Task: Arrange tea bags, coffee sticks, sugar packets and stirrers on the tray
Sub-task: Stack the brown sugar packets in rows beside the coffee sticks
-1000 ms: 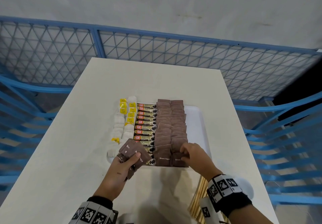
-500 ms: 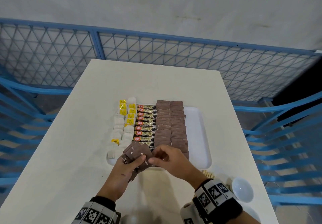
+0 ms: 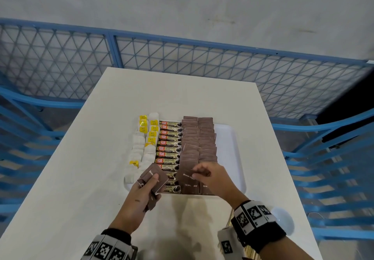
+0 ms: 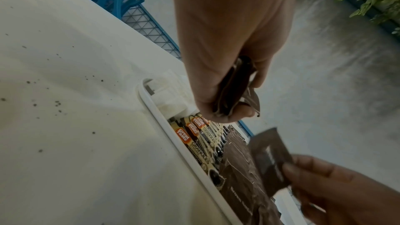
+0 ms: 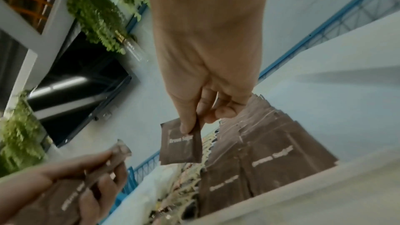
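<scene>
A white tray holds tea bags on the left, coffee sticks in the middle and two rows of brown sugar packets. My left hand hovers over the tray's near left corner and grips a stack of sugar packets, seen edge-on in the left wrist view. My right hand pinches a single sugar packet between thumb and fingers. It holds this packet above the near end of the sugar rows.
The tray's right strip is bare. Wooden stirrers lie on the table under my right wrist, beside a small white bowl. Blue mesh fencing surrounds the white table.
My right hand left the near end of the sugar rows, reached to the stack in my left hand, took one packet and drew it back to the right. The left hand barely moved.
</scene>
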Motion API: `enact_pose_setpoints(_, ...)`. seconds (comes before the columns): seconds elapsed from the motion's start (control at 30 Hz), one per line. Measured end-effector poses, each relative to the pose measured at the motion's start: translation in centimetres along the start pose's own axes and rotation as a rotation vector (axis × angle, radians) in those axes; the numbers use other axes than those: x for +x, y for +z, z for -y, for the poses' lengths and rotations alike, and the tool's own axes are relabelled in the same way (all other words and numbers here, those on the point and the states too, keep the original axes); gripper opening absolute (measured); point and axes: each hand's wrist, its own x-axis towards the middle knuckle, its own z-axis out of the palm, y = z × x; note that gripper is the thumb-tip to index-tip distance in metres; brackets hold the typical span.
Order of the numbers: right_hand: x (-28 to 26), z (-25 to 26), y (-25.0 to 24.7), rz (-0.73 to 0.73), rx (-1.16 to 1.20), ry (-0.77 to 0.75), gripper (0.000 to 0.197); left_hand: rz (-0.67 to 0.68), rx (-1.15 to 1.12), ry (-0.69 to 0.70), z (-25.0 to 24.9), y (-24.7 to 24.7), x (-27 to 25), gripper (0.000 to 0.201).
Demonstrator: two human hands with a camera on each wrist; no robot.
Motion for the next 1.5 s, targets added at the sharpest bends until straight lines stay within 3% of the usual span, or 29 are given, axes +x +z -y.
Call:
enact_pose_setpoints(0.1,0.0,-0.9,0.0,0.050,-0.208,-0.011,0.017,-0.016,0.006,-0.028,-0.1,-0.2,0.1,0.014)
enact_pose_setpoints(0.5,0.1,-1.6,1.5,0.095,-0.499,-0.114,0.014,0.007,0.037,-0.047,0.1,-0.5,0.1,0.010)
enact_pose_setpoints(0.63,-0.2,-1.8,2.3,0.120,-0.609,-0.169,0.029,0.014,0.047,-0.062,0.2,-0.3,0.2,0.010)
enact_pose_setpoints(0.77,-0.4,-1.8,2.8,0.034,-0.628,-0.197,0.042,0.038,0.076,-0.097,0.3,-0.3,0.3,0.012)
enact_pose_setpoints(0.83,-0.5,-1.4,3.0,-0.006,-0.572,-0.209,0.037,0.057,0.098,-0.106,0.3,-0.3,0.2,0.013)
enact_pose_setpoints(0.93,-0.7,0.4,2.9,-0.034,-0.299,-0.191,0.028,0.097,0.151,-0.081,0.5,-0.1,0.1,0.012)
enact_pose_setpoints(1.03,-0.9,1.8,2.8,0.043,-0.048,-0.111,0.030,0.131,0.183,-0.048,0.7,0.2,0.0,0.016)
enact_pose_setpoints(1.1,-0.9,2.0,3.0,0.120,0.076,-0.050,0.017,0.160,0.219,-0.043,0.6,0.5,-0.1,0.027)
enact_pose_setpoints(1.17,-0.9,1.8,3.2,0.158,0.148,-0.012,0.005,0.194,0.263,-0.050,0.6,0.8,-0.3,0.025)
enact_pose_setpoints(1.3,-0.9,1.3,2.3,0.131,0.370,0.099,0.013,0.179,0.228,-0.131,1.0,0.9,-0.1,0.018)
enact_pose_setpoints(1.37,-0.8,0.8,1.1,0.087,0.366,0.094,0.012,0.154,0.177,-0.159,0.9,0.9,-0.2,0.014)
enact_pose_setpoints(1.5,-0.5,-1.0,-1.6,-0.003,0.010,0.063,0.008,0.121,0.014,-0.198,0.7,-0.1,-0.1,0.023)
